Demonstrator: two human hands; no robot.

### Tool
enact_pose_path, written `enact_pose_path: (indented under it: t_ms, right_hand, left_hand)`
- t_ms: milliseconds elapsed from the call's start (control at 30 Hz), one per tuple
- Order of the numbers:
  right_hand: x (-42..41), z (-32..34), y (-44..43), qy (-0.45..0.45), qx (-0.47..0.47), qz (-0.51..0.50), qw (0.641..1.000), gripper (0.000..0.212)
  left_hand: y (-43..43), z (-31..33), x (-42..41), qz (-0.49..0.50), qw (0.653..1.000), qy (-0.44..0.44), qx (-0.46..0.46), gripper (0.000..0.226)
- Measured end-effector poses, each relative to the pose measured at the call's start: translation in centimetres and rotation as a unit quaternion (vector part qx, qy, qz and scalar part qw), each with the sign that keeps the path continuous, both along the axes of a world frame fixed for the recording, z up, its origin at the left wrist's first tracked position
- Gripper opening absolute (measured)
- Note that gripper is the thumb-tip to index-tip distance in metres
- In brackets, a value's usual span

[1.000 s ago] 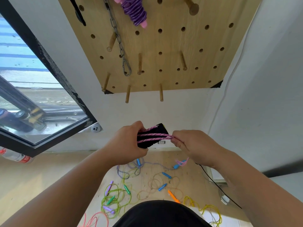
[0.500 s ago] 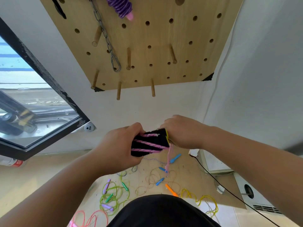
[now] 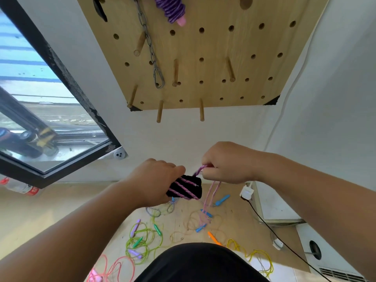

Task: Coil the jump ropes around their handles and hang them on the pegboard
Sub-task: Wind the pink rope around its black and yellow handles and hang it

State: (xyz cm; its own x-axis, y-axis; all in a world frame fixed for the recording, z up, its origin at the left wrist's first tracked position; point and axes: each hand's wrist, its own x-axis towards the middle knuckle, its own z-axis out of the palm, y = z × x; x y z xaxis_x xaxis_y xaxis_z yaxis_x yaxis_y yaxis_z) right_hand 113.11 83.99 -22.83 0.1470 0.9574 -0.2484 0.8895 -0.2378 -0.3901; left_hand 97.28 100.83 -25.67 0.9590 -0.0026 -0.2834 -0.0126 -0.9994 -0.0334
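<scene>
The step in hand is the coiling; the hanging is not yet begun. The left hand (image 3: 156, 180) is curled round one end of the black handles (image 3: 193, 190) and grips them in the air, in front of the body and below the pegboard (image 3: 213, 47). About three turns of the pink rope (image 3: 199, 170) lie slanted across the handles, with black showing between them. The right hand (image 3: 227, 162) is just beside the free end of the handles and a little higher. Its fingers pinch the rope where it leaves the handles. From this hand the remaining rope hangs down to the floor (image 3: 234, 220), so I judge that much of the coiling is left to do.

The handles lie roughly crosswise. Their long axis runs from the left hand toward the right hand, and the free end points to the right.

The next move, I think, calls for one more turn round the handles, with the rope pulled tight and laid beside the last turn. After that a free peg (image 3: 201, 112) is needed. A purple coil (image 3: 172, 9) already hangs at the top of the pegboard, and more ropes (image 3: 142, 237) lie on the floor.
</scene>
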Motion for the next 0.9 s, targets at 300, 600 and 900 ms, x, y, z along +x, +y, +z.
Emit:
enact_pose_path:
  t_ms: [300, 600, 900]
  right_hand:
    - [-2.9, -2.5, -3.4, 0.086, 0.047, -0.099, 0.99, 0.041]
    - [-3.5, -5.2, -5.9, 0.122, 0.03, -0.154, 0.98, 0.033]
    - [-0.5, -7.1, -5.3, 0.427, 0.005, -0.187, 0.885, 0.04]
  left_hand:
    - [2.6, -1.5, 0.2, 0.293, 0.914, -0.039, -0.277, 0.044]
    - [-1.1, 0.6, -0.1, 0.34, 0.746, -0.061, -0.569, 0.052]
    - [-0.5, 1.3, -1.6, 0.165, 0.678, 0.038, -0.715, 0.092]
